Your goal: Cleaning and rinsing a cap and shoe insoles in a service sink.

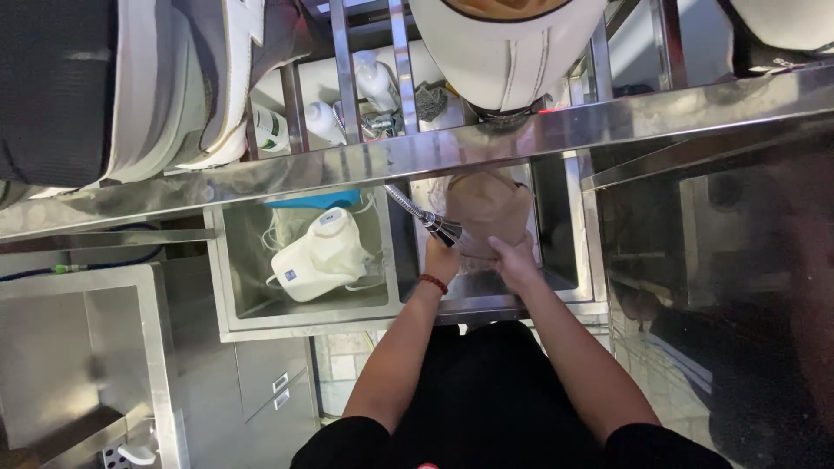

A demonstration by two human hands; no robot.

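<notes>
Mid-frame over the right sink (556,234): left hand (441,259) fingers clamped on the sprayer head (443,229), right hand (514,259) gripping the translucent container (488,208), tilted toward the nozzle.

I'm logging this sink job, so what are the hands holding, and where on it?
The left hand grips the spray head of the hose. The right hand holds a clear plastic container by its lower rim.

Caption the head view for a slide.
Left hand aims a spray hose while right hand holds a translucent container over a steel sink.
</notes>
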